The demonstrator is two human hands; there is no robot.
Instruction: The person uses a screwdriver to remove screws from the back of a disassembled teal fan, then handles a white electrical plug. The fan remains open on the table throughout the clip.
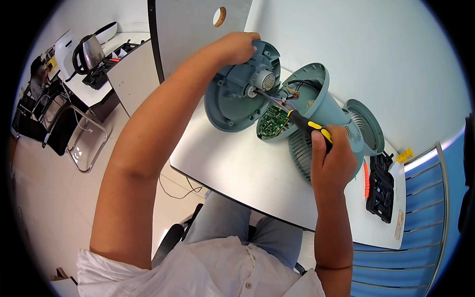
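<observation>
With my left hand (241,48), closed on the rim, I hold a round teal plastic base (231,111) tilted up at the back of the white table (213,161). My right hand (331,153) grips a black-and-yellow screwdriver (302,120); its shaft reaches into the base beside a pale round motor-like part (263,80), and the exact tip contact is unclear. Between my hands, an opened teal fan body (336,110) shows coloured wires (292,93) and a green circuit board (272,122). A slatted grille (302,163) lies partly behind my right hand, and a round teal cover (371,128) leans behind the body.
At the right lie a black tool case (381,190), a red tool (366,178) and a yellow item (404,155), near a metal railing (444,198). A grey panel (188,24) stands behind my left arm. At far left are a kettle (91,54), a chair (59,133) and a seated person (38,81).
</observation>
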